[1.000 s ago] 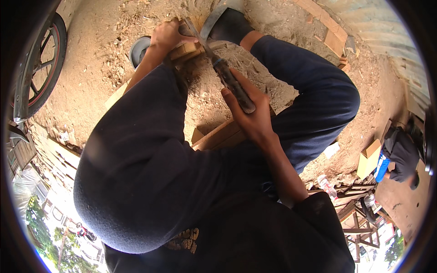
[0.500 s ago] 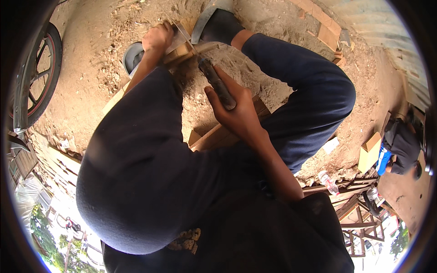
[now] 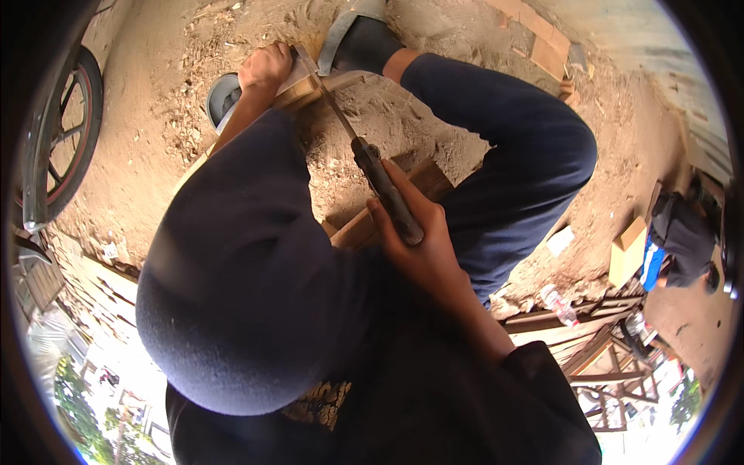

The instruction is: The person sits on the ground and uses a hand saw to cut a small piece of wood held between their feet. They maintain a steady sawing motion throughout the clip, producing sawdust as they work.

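My right hand [image 3: 425, 236] wraps around the dark straight handle of a handsaw [image 3: 338, 111]. The narrow metal blade points away from me and lies across a light wooden piece [image 3: 306, 91] low over the ground. My left hand [image 3: 265, 68] is closed at the end of that wood, left of the blade, with its fingertips partly hidden. Near my left wrist sits a round grey object [image 3: 223, 97], partly covered by my forearm. A wooden block [image 3: 364, 230] lies between my legs, below the saw handle.
Bare dirt with wood chips surrounds me. My shod right foot [image 3: 363, 43] rests just beyond the wood. A wheel [image 3: 77, 128] stands at the left, and bricks [image 3: 549, 56] lie far right. At right are a cardboard box [image 3: 628, 252], a plastic bottle [image 3: 558, 304] and another person [image 3: 683, 240].
My right hand has drawn the saw back toward me, and more of the blade shows on my side of the wood. My left hand stays nearly in place.
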`<state>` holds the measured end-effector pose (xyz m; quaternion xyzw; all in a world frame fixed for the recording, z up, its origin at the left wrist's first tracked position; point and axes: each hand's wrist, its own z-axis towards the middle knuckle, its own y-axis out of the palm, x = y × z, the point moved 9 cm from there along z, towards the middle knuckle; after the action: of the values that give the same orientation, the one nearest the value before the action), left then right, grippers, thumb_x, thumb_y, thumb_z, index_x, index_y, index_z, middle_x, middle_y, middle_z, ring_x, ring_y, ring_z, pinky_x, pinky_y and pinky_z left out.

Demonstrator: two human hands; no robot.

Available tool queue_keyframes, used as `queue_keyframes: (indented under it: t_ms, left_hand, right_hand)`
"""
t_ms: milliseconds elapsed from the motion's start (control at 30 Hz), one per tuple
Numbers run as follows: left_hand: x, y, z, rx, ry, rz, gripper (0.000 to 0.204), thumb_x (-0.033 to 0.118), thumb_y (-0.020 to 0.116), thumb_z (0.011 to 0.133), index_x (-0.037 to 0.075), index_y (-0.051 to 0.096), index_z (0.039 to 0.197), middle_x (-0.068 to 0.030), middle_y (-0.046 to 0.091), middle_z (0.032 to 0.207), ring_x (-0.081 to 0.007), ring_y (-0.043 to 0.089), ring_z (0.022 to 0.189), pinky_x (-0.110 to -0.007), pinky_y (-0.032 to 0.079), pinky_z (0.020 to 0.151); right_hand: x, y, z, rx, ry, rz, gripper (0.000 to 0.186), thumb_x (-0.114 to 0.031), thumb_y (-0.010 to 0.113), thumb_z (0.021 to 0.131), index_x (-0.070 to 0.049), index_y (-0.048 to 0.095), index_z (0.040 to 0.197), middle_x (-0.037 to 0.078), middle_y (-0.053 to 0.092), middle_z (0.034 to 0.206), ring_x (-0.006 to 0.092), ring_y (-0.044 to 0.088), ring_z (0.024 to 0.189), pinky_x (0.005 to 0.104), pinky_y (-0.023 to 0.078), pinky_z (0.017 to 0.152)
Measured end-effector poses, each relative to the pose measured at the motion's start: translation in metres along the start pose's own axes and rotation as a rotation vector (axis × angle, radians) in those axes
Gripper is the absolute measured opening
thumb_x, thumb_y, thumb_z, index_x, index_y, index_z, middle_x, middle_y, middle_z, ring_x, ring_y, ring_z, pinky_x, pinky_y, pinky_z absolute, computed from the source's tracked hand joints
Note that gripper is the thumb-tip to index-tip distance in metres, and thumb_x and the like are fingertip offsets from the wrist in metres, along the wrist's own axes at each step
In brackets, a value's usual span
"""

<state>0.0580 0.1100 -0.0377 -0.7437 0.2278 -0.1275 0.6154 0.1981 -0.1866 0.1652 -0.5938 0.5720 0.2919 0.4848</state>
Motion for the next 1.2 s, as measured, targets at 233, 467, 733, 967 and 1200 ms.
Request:
queue_keyframes:
  t_ms: [233, 467, 733, 967, 1200]
  left_hand:
    - [-0.019, 0.027, 0.006, -0.084, -0.161, -0.170, 0.050, 0.036, 0.027, 0.099, 0.006, 0.067, 0.106, -0.0212, 0.069, 0.108, -0.0406, 0.067, 0.098, -0.048, 0.053, 0.090]
    - [-0.013, 0.030, 0.008, -0.058, -0.130, -0.093, 0.044, 0.031, 0.030, 0.099, 0.004, 0.064, 0.104, -0.0173, 0.070, 0.104, -0.0387, 0.068, 0.095, -0.047, 0.056, 0.082]
    - [-0.004, 0.002, -0.002, -0.143, -0.192, -0.160, 0.047, 0.031, 0.028, 0.099, 0.005, 0.064, 0.112, -0.0187, 0.067, 0.116, -0.0354, 0.067, 0.103, -0.044, 0.053, 0.091]
    - [-0.015, 0.028, 0.008, -0.188, -0.185, -0.113, 0.053, 0.037, 0.027, 0.098, 0.007, 0.067, 0.113, -0.0197, 0.066, 0.118, -0.0364, 0.065, 0.108, -0.046, 0.052, 0.092]
    - [-0.017, 0.027, 0.008, -0.103, -0.231, -0.210, 0.055, 0.040, 0.028, 0.098, 0.006, 0.070, 0.108, -0.0204, 0.069, 0.110, -0.0401, 0.066, 0.103, -0.047, 0.051, 0.094]
  right_hand:
    - [-0.006, -0.009, -0.030, -0.062, 0.110, 0.085, 0.051, -0.004, 0.063, 0.092, 0.008, 0.045, 0.139, 0.018, 0.070, 0.112, 0.0111, 0.063, 0.100, 0.0246, 0.049, 0.084]
    - [0.001, -0.013, -0.050, -0.001, 0.089, 0.035, 0.049, -0.001, 0.061, 0.092, 0.006, 0.047, 0.139, 0.019, 0.069, 0.114, 0.0119, 0.064, 0.102, 0.0241, 0.049, 0.082]
    - [0.006, -0.009, -0.029, -0.045, 0.117, 0.029, 0.051, 0.001, 0.062, 0.091, 0.007, 0.046, 0.139, 0.023, 0.067, 0.118, 0.0183, 0.065, 0.108, 0.0281, 0.050, 0.087]
    - [0.012, -0.009, -0.022, -0.004, 0.011, 0.024, 0.056, -0.001, 0.063, 0.088, 0.003, 0.044, 0.140, 0.025, 0.067, 0.091, 0.0291, 0.072, 0.083, 0.0368, 0.054, 0.070]
    - [-0.003, -0.025, -0.062, -0.010, 0.101, 0.057, 0.051, -0.001, 0.064, 0.089, 0.006, 0.048, 0.137, 0.019, 0.070, 0.107, 0.0086, 0.063, 0.093, 0.0258, 0.049, 0.079]
